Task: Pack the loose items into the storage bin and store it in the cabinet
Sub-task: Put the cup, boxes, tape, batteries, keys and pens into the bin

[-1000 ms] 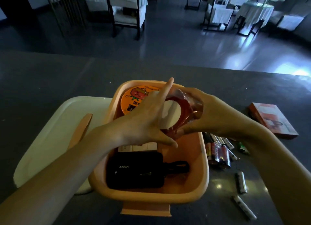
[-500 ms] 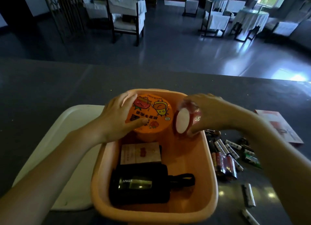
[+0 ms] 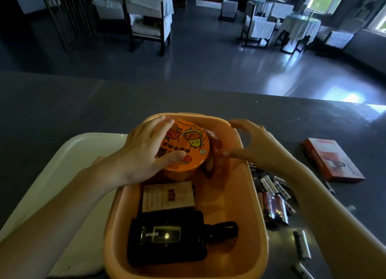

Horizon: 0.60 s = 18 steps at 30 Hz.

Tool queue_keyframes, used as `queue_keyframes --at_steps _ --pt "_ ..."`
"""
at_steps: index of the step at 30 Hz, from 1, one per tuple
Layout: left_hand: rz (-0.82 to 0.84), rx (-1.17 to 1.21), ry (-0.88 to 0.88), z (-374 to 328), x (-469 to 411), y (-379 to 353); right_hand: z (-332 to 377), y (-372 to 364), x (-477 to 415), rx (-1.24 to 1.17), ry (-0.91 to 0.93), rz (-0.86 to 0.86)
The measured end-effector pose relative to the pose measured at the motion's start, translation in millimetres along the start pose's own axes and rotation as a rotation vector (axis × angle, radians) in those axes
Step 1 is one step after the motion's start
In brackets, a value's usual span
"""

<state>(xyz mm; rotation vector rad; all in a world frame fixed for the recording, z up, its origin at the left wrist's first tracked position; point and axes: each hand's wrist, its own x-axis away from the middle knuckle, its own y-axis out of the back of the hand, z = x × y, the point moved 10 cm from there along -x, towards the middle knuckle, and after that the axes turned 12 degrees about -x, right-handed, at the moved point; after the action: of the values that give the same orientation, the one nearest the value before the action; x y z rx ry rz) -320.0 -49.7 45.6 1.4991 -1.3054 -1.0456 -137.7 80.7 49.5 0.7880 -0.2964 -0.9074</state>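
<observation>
Fingers [image 3: 165,124] of left hand [image 3: 144,153] splayed flat on round orange noodle cup [image 3: 188,149] in smooth orange bin [image 3: 257,216]; right hand [image 3: 257,145] spread wide, thumb touching glossy red wrapped roll [image 3: 217,159] beside cup.

"ANKER" in pale letters on the black power bank [image 3: 167,240], orange cup lid [image 3: 188,147] print (too blurred to read)

A single wide-angle view from the person's head looks forward and down, close over an orange bin [image 3: 257,205] on a dark counter [image 3: 62,103]. Both forearms enter from the near edge. Beyond the counter's far edge the view takes in a dim room with chairs [image 3: 150,21] and bright windows at far right.
</observation>
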Motion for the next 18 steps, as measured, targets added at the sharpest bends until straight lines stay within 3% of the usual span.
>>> queue_keyframes --at_steps 11,14,18 --pt "-0.001 -0.102 -0.277 -156 -30 -18 -107 98 62 -0.017 -0.129 -0.125" --pt "0.051 -0.097 -0.291 -204 -41 -39 -143 137 76 0.053 -0.117 -0.161" --pt "0.185 -0.149 -0.255 -250 -54 -84 -209 167 91 0.101 -0.262 -0.091"
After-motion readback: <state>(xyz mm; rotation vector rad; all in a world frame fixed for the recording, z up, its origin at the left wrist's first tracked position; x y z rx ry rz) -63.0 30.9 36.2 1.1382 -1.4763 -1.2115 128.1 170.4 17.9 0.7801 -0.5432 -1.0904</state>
